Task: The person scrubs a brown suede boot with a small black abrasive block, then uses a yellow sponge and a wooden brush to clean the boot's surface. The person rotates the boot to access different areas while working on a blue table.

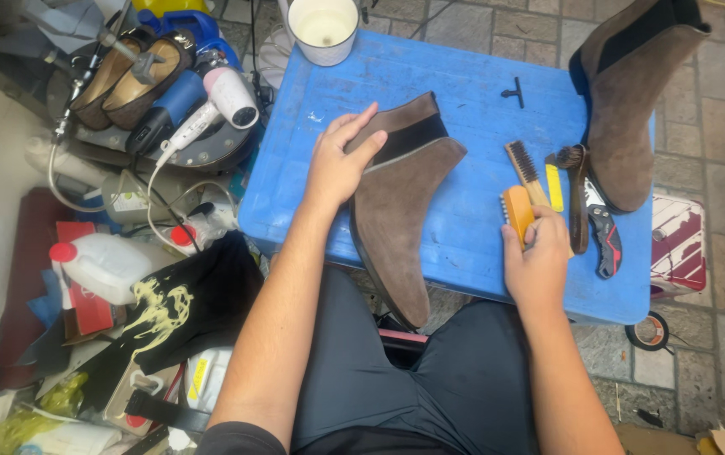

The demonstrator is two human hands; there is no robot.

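Lying on its side on the blue table [464, 101], the brown suede ankle boot [400, 202] points its toe off the near edge toward the person's lap, with the dark elastic panel and the opening toward the far side. The left hand [339, 164] rests flat over the heel and ankle part, fingers spread and loosely curved, pressing rather than clenching. The right hand [538, 257] is closed around a small orange-backed brush [517, 212], held just to the right of the boot and not touching it.

Judging by its look, the boot is moderately light, with a stiff sole and heel but a soft, collapsible shaft; the napped suede gives good grip yet marks easily, so the firm heel counter or the sole edge seems the safest place to hold.

Near the right hand lie a wooden brush with dark bristles [524, 167], a yellow block [555, 187] and a pair of pliers [598, 223]. The matching second boot [632, 109] stands upright at the far right corner, and a white cup [323, 29] sits at the far edge.
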